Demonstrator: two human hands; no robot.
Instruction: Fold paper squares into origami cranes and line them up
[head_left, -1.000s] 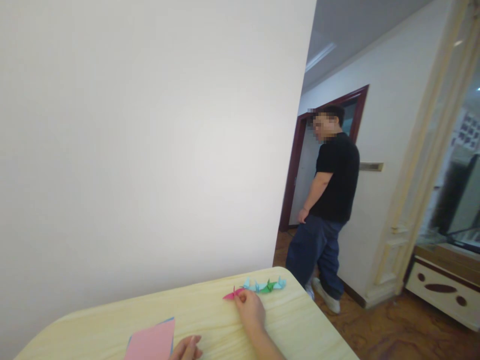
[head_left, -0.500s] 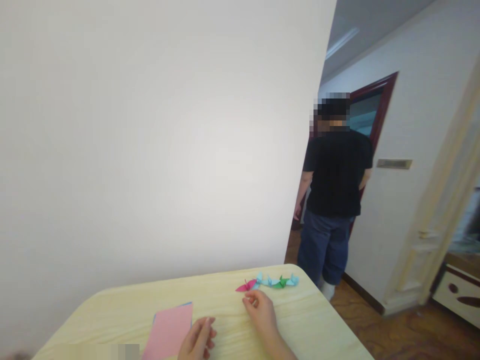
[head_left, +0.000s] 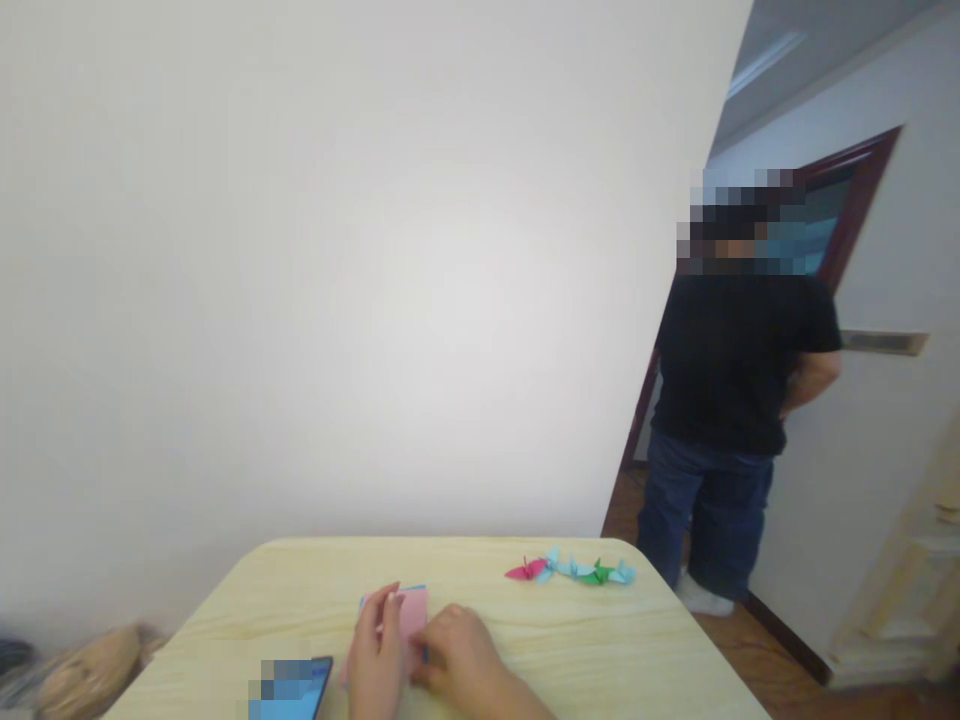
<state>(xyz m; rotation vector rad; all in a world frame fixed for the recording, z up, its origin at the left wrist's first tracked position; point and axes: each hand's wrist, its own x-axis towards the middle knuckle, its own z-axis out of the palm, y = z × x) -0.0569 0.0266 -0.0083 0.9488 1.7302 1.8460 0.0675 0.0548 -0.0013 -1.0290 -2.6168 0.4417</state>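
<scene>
In the head view, a pale wood-grained desk with rounded far corners stands against a plain white wall. The pink paper lies on the near part of the desk, around its middle, with a thin strip of blue paper peeping out along its far edge. The left hand is over the pink paper, its fingers pointing away from the wearer and covering much of the sheet; whether its grip is closed on the paper I cannot tell. The right hand comes in from the other side, fingers curled and fingertips at the right edge of the paper, where a little more blue shows. Its fingertips are partly hidden and blurred, so I cannot tell whether that grip is pinched on a sheet.

Farther back on the right, apart from both hands, a row of small folded paper figures runs across the desk: a magenta figure, two light blue figures, a green figure and a pale blue figure at the right end. A phone lies at the near left. Beyond the desk, a person in a black T-shirt stands facing away, near a dark red door frame.
</scene>
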